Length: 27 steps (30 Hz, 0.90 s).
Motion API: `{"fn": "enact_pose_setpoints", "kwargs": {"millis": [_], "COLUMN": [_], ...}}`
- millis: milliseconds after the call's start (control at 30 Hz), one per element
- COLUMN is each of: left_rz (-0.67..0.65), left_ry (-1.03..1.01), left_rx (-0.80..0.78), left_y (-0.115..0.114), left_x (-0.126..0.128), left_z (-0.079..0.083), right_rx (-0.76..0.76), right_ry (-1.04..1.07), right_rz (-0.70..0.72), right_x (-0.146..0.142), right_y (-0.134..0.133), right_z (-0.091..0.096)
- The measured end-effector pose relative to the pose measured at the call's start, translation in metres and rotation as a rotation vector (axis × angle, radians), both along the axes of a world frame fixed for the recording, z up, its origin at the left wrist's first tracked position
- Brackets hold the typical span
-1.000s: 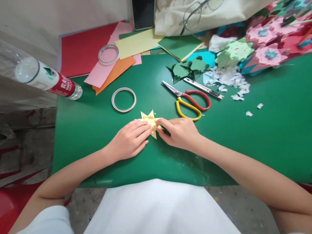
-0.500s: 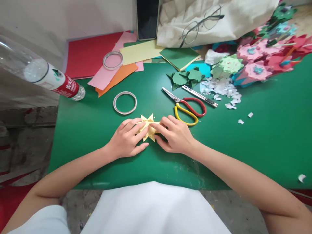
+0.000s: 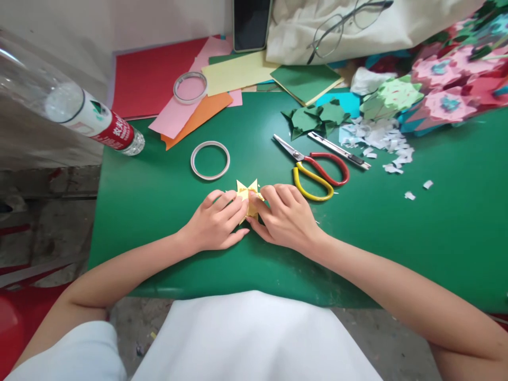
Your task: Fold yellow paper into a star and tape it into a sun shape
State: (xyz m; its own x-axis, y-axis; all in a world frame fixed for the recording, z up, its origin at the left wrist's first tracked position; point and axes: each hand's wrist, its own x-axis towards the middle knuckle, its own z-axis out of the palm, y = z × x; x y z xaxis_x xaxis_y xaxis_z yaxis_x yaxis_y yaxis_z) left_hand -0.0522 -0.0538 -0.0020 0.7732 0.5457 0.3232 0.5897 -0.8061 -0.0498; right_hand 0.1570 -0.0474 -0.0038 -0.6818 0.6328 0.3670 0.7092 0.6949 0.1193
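A small pointed yellow folded-paper star [image 3: 246,189] lies on the green table between my two hands, partly hidden by the fingers. From its left side my left hand [image 3: 216,219] holds it down, with the fingertips on the paper and the thumb stretched along the near side. On the right, my right hand [image 3: 286,214] has its fingers curled, the index finger and thumb gripping the star's right edge. Scissors [image 3: 313,169] with one red and one yellow handle lie just beyond my right hand. A roll of narrow tape [image 3: 210,160] rests flat beyond my left hand.
A utility knife [image 3: 339,151] and white paper scraps [image 3: 383,137] lie right of the scissors. Green folded pieces [image 3: 317,117], paper flowers [image 3: 448,103], coloured sheets [image 3: 154,79], another tape roll [image 3: 190,87], a phone [image 3: 251,24] and glasses [image 3: 341,26] are farther back. A bottle [image 3: 115,129] leans in at left.
The view has shifted, so the table's things appear farther right and slightly higher. My right fingers have curled in more at the star's right edge, and less of the star shows.
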Motion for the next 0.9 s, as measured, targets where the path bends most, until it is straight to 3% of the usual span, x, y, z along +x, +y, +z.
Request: {"fn": "enact_pose_setpoints", "kwargs": {"millis": [233, 533, 700, 900], "left_rz": [-0.004, -0.005, -0.021, -0.001], "left_ry": [0.013, 0.025, -0.009, -0.148], "left_rx": [0.028, -0.004, 0.0, -0.098], "left_y": [0.0, -0.002, -0.002, 0.004], "left_x": [-0.001, 0.0, -0.001, -0.003], "left_z": [0.003, 0.004, 0.001, -0.002], "right_rx": [0.097, 0.225, 0.104, -0.041], "right_ry": [-0.004, 0.103, 0.239, 0.314], "right_rz": [0.052, 0.236, 0.33, 0.315], "right_x": [0.002, 0.008, 0.01, 0.01], "right_y": [0.002, 0.006, 0.009, 0.011], "right_z": [-0.001, -0.003, -0.009, -0.013]}}
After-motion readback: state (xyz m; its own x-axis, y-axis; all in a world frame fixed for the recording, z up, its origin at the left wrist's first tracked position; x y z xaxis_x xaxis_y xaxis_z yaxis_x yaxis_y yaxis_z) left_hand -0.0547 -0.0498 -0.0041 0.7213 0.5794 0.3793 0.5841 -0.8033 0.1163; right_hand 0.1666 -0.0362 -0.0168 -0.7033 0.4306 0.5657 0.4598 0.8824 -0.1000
